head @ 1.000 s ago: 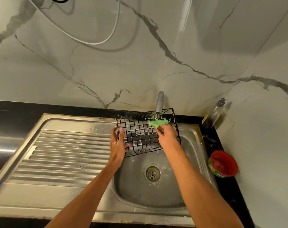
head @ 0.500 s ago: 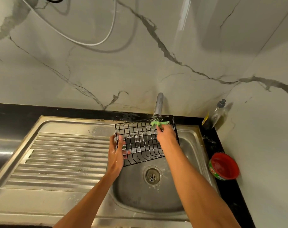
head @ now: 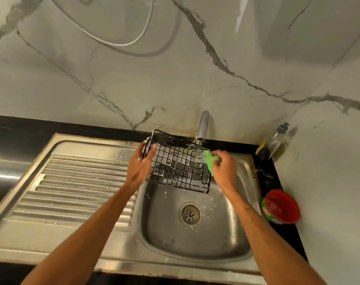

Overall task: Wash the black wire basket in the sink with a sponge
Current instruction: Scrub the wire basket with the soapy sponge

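A black wire basket [head: 177,167], flecked with white suds, is held tilted over the back of the steel sink [head: 242,239]. My left hand [head: 139,165] grips its left end, fingers curled around the rim. At the basket's right end my right hand [head: 224,169] is closed on a green sponge [head: 210,161], pressing it against the wires just under the tap [head: 202,126].
The ribbed steel drainboard [head: 76,188] lies to the left of the bowl. A clear soap bottle [head: 276,140] stands in the back right corner. A red-lidded tub [head: 281,206] sits on the black counter right of the sink. A white hose [head: 121,41] loops on the marble wall.
The basket has been turned and tilted, its left end now raised toward the wall. My left hand moved up and back with it. My right hand slid the sponge to the basket's right end.
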A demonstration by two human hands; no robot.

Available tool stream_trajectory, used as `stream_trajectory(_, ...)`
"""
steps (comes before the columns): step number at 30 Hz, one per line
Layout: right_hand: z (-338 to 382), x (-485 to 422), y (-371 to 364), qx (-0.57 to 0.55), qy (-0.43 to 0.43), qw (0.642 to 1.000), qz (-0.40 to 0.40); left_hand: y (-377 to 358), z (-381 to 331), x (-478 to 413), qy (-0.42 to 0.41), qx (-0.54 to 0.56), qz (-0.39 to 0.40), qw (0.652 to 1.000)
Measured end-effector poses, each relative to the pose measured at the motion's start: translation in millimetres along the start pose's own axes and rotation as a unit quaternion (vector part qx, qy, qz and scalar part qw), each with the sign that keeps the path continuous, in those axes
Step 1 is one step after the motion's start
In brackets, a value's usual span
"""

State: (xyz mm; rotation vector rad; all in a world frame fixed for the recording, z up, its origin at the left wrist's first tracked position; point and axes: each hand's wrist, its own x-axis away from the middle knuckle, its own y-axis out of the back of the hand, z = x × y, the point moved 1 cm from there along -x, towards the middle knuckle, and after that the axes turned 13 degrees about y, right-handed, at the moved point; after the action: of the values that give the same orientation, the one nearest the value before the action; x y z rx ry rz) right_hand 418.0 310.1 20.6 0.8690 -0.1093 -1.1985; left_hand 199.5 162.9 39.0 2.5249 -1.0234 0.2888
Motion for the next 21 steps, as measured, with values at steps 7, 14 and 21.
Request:
stream_trajectory(7,-8.8,11.7,-26.5,0.168,0.252,0.926,0.225,9.7,-44.5,-21.8,-0.033,-0.148,0.063,0.986)
stream_trajectory(14,-4.0,23.3,-57.4,0.262,0.345,0.859,0.275,1.5,-73.5,-20.3,-0.037,-0.145,0.072,0.986)
stream_trajectory(21,-3.9,2.0,-47.7,0.127,0.260,0.919,0.269,-9.4,-74.0,-22.9,-0.043,-0.168,0.076,0.982)
